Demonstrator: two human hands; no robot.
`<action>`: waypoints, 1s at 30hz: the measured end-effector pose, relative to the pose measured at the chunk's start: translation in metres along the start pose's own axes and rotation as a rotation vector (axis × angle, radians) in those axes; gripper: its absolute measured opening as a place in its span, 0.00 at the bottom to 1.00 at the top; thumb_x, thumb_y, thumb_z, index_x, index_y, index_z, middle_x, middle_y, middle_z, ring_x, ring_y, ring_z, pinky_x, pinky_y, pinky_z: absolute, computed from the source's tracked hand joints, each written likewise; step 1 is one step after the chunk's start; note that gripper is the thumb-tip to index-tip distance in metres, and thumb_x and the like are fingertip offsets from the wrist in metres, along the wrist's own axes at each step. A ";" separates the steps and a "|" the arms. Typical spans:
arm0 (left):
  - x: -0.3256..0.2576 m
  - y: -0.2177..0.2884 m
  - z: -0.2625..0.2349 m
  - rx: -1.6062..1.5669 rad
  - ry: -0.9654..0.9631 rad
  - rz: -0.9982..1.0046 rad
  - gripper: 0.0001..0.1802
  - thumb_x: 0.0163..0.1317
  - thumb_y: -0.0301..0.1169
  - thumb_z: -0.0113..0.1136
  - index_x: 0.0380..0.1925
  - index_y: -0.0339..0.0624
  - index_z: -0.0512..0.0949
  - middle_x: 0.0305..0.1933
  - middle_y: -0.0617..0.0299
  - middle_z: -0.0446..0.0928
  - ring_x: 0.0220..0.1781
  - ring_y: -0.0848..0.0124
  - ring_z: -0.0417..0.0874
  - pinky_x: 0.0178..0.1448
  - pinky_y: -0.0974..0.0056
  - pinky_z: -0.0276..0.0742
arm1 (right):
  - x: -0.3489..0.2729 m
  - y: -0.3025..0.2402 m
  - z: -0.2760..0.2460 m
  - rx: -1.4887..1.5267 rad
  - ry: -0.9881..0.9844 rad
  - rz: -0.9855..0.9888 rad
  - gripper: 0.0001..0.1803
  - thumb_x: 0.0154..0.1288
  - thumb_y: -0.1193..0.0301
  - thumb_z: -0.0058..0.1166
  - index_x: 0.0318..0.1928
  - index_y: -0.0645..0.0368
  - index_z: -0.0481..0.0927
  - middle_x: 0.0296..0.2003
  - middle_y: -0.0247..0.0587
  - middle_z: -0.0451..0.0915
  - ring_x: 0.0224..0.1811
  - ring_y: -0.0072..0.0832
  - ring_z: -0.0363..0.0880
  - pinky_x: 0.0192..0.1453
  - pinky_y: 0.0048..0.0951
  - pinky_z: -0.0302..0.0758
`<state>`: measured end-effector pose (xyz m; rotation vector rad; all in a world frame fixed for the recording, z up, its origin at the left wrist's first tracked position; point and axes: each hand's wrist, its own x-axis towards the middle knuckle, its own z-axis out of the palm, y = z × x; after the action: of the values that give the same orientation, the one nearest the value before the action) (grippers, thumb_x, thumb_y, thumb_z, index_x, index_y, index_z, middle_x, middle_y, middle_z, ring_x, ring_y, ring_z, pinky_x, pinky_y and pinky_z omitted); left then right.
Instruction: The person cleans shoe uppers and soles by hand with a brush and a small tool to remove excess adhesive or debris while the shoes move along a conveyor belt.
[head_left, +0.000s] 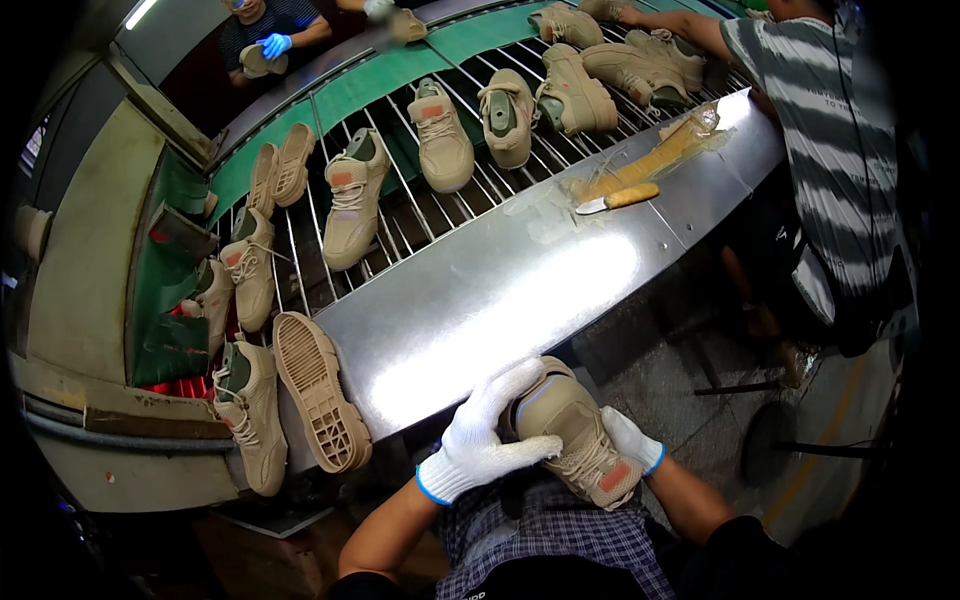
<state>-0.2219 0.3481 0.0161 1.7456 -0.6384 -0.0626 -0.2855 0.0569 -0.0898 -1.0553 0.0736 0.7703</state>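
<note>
A beige lace-up sneaker (570, 415) is in front of my body, toe pointing away and laces toward me. An orange patch shows on its tongue. My left hand (488, 438), in a white glove with a blue cuff, is closed around the toe end, with the thumb across the upper and the fingers along the sole's edge. On the other side my right hand (630, 442), gloved the same way, grips the shoe near the laces. Most of its fingers are hidden behind the shoe. The metal ledge (470, 330) lies just beyond the shoe.
Several beige sneakers (440, 140) stand on a rod conveyor (400, 235). A loose outsole (318, 390) leans at the left beside another sneaker (250, 415). A wooden-handled knife (620, 198) lies on the ledge near yellowish tape (650, 160). Co-workers stand at right (820, 140) and far left (270, 35).
</note>
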 end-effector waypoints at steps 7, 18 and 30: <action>0.007 0.011 -0.001 0.005 -0.021 -0.009 0.51 0.53 0.33 0.86 0.74 0.32 0.70 0.79 0.41 0.68 0.77 0.54 0.75 0.78 0.52 0.74 | 0.000 -0.003 -0.002 -0.066 0.024 0.028 0.39 0.87 0.44 0.39 0.68 0.74 0.75 0.60 0.50 0.85 0.58 0.30 0.85 0.64 0.34 0.82; 0.035 0.036 -0.018 -0.058 0.109 -0.093 0.47 0.63 0.35 0.78 0.78 0.29 0.65 0.75 0.43 0.74 0.76 0.57 0.76 0.80 0.55 0.69 | 0.028 -0.015 0.017 0.217 -0.045 -0.074 0.48 0.79 0.36 0.49 0.75 0.71 0.67 0.64 0.61 0.81 0.60 0.50 0.87 0.64 0.50 0.88; -0.014 0.020 -0.050 -0.399 0.115 -0.329 0.63 0.56 0.41 0.83 0.84 0.33 0.52 0.79 0.42 0.67 0.79 0.57 0.71 0.82 0.56 0.65 | 0.021 -0.159 0.073 -1.067 -0.078 -0.489 0.34 0.70 0.55 0.71 0.66 0.67 0.79 0.56 0.56 0.86 0.55 0.42 0.90 0.56 0.37 0.87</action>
<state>-0.2229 0.3957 0.0447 1.4376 -0.2286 -0.2960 -0.1959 0.0849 0.0590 -1.9430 -0.7122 0.3644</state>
